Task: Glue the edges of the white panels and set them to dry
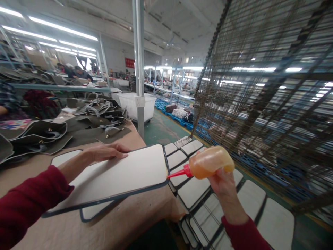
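Note:
My right hand (222, 182) grips a squeeze glue bottle (208, 162) of amber liquid. It is tipped sideways, and its red nozzle (179, 172) points left, with the tip at the right-hand edge of a white panel (140, 166). A thin yellowish line shows along that edge. Dark edging runs around the panel, which has rounded corners. My left hand (109, 152) holds the panel at its far edge, thumb on the white face; some fingertips are hard to make out. Beneath lies another similar panel (95, 210), mostly covered, on the brown table (130, 217).
Dark-edged white panels (194, 192) lie in rows on a wire rack at right, with raised wire racks (249, 76) beyond. Dark grey bag pieces (99, 118) are heaped at left. A metal post (140, 69) stands ahead beside a white bin (130, 104). People work farther back.

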Demonstrator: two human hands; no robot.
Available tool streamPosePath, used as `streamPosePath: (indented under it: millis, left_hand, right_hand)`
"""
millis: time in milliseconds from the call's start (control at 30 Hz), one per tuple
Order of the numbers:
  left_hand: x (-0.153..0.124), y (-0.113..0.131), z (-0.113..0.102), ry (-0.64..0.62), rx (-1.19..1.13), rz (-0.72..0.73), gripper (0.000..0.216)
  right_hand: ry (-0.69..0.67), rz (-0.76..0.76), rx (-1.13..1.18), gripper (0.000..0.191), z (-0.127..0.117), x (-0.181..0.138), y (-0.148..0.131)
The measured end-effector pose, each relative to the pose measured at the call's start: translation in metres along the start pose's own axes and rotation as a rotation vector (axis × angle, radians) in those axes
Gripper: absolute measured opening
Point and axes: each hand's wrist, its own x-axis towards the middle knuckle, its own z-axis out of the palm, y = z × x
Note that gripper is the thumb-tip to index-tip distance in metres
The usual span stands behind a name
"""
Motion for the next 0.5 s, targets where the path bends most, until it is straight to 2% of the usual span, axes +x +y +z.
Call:
streamPosePath:
  millis: [133, 267, 500]
  left_hand:
    - [0.001, -0.008, -0.003, 0.018, -0.042, 0.023, 0.027]
    - [0.004, -0.019, -0.004, 0.067, -0.092, 0.027, 0.030]
    - [0.012, -0.039, 0.009, 0.132, -0.190, 0.030, 0.040]
  right_hand:
    - [0.028, -0.050, -0.015, 0.075, 0.000, -0.005, 0.003]
    - [0.053, -0.135, -0.044, 0.064, 0.001, -0.011, 0.007]
    - [0.198, -0.242, -0.072, 0.055, 0.000, -0.017, 0.019]
